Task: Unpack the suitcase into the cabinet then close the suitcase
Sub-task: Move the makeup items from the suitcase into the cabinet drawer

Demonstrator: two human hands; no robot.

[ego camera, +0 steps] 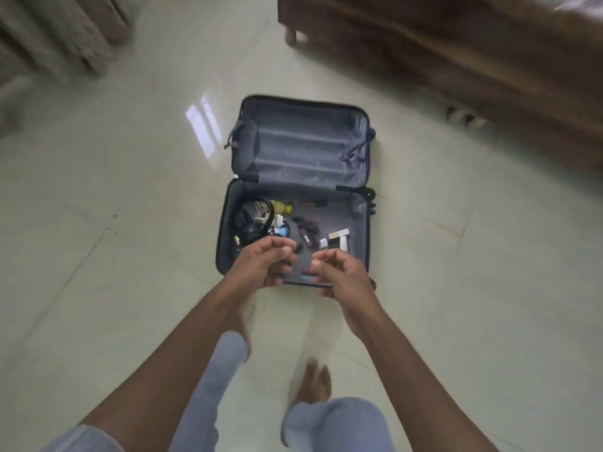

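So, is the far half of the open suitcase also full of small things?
No, the far half of the suitcase shows only its grey lining and straps; the small items all lie in the near half.

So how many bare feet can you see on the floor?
2. The left foot is on the tiles just below the open suitcase, partly behind the left forearm. The right foot is lower, nearer the camera, and blurred.

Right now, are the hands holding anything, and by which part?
Nothing, as far as the view shows. The left hand and right hand hover, fingers loosely curled, above the open suitcase.
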